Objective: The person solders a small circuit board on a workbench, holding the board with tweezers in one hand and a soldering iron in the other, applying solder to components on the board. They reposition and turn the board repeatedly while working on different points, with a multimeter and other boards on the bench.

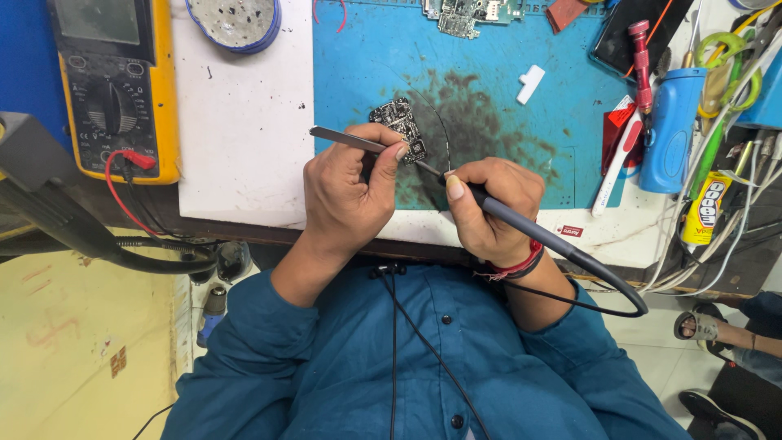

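A small dark circuit board (398, 122) lies on the stained blue work mat (489, 73). My left hand (349, 191) pinches metal tweezers (342, 138), whose handle sticks out to the left, and the thumb tip rests at the board's near edge. My right hand (487, 208) grips a black soldering iron (521, 224) like a pen. Its thin tip points up-left toward the board's lower corner, and its cable loops off to the right. The two hands sit close together just in front of the board.
A yellow multimeter (118, 81) with a red lead stands at the left on the white bench top (244, 122). A round tin (236, 20) sits at the top. More circuit boards (468, 15), a white plastic piece (530, 83), a blue bottle (672, 126), a glue tube (707, 210) and cables crowd the right side.
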Demonstrator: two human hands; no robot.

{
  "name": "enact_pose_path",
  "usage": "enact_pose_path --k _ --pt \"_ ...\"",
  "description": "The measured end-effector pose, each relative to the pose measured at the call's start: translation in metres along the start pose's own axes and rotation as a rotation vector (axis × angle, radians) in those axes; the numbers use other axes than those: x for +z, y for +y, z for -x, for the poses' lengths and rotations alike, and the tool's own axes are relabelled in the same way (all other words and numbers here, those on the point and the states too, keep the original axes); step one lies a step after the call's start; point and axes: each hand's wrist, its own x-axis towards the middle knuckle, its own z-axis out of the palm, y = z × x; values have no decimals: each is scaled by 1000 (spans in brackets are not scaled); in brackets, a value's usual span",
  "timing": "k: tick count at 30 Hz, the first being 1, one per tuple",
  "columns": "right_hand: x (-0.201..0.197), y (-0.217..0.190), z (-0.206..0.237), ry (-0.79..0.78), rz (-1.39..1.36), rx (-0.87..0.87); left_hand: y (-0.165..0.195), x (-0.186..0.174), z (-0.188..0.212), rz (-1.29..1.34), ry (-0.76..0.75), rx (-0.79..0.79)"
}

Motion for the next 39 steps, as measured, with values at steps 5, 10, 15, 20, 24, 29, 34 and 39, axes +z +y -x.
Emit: enact_pose_path --k 5,10,15,20,24,29,34,39 --pt "0 0 0 0 -5 -5 0 0 0 -4 1 11" --pt "0 0 0 -3 -6 11 0 0 0 -1 0 12" --pt "0 0 -1 -5 -2 -4 0 -1 0 -5 1 -6" --pt "0 -1 0 -1 -5 -5 1 0 0 2 7 6" --pt "0 0 -1 1 -3 -12 1 0 -1 -5 9 12" --pt "0 0 0 -2 -5 -6 0 1 -1 -2 5 -1" --pt "0 0 0 0 -1 4 1 0 0 3 3 9" --pt "0 -1 -1 -5 -6 -6 1 -1 0 -6 5 7"
